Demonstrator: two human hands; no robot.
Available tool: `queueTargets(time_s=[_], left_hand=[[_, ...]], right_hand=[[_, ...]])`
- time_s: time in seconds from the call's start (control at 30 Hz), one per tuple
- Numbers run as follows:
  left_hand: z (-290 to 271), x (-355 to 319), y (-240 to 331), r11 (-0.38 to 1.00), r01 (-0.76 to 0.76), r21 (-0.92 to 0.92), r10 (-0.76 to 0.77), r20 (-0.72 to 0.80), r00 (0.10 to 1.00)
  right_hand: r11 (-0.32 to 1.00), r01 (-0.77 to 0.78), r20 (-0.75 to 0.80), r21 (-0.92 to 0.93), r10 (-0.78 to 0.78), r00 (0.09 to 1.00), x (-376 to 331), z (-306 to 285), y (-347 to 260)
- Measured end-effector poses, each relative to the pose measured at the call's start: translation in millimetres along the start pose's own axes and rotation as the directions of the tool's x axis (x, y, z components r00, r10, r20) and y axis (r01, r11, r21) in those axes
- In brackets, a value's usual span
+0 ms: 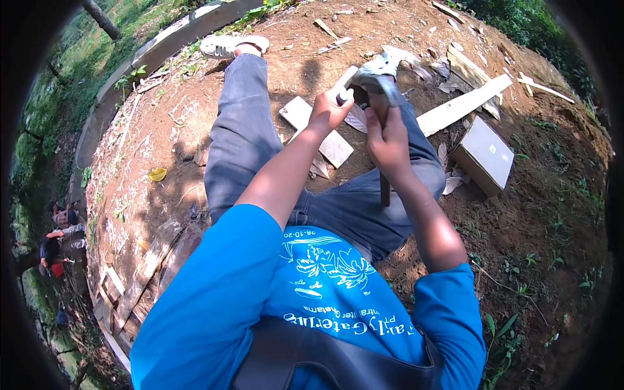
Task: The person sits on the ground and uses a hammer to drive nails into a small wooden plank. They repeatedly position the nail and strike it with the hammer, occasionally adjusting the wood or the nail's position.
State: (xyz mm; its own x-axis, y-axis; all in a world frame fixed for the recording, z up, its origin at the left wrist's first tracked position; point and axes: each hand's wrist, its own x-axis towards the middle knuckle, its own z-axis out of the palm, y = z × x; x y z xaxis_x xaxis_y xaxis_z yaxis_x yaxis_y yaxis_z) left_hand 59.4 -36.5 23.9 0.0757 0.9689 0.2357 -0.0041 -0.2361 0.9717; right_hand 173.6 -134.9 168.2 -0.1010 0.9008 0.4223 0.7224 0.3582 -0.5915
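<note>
A dark, pale-ended piece (342, 97) is grasped by the fingers of the left hand (330, 112), beyond and right of the pale board (337, 149) lying on the soil; a brown handle (385, 190) is clenched by those of the right hand (390, 138), right of that board. Work is judged under way; what is finished or left cannot be told. The dark piece looks rounded, the handle slim. Farther right of the board, a long plank (465, 106) and a box (487, 155) are seen.
</note>
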Motion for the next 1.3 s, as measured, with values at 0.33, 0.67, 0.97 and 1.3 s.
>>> queueTargets(time_s=[0.33,0.67,0.97,1.3], left_hand=[[-12.7,-4.2,1.9,0.99,0.081,0.115,-0.064,-0.148,0.987],[-9.5,-2.4,5.2,0.971,0.122,0.204,-0.107,-0.08,0.991],[11.0,3.0,1.9,0.979,0.104,0.173,-0.103,-0.013,0.995],[6.7,3.7,6.6,0.99,0.114,0.082,-0.116,0.02,0.993]], right_hand=[[0.836,0.058,-0.268,0.545,0.108,0.958,32.3,-80.4,-99.3],[0.758,-0.186,-0.091,0.625,0.308,0.947,39.7,-85.5,-82.7],[0.974,-0.171,0.103,0.147,0.156,0.982,5.8,-24.5,7.0],[0.886,-0.448,0.331,-0.125,0.462,0.823,-3.5,-5.9,23.1]])
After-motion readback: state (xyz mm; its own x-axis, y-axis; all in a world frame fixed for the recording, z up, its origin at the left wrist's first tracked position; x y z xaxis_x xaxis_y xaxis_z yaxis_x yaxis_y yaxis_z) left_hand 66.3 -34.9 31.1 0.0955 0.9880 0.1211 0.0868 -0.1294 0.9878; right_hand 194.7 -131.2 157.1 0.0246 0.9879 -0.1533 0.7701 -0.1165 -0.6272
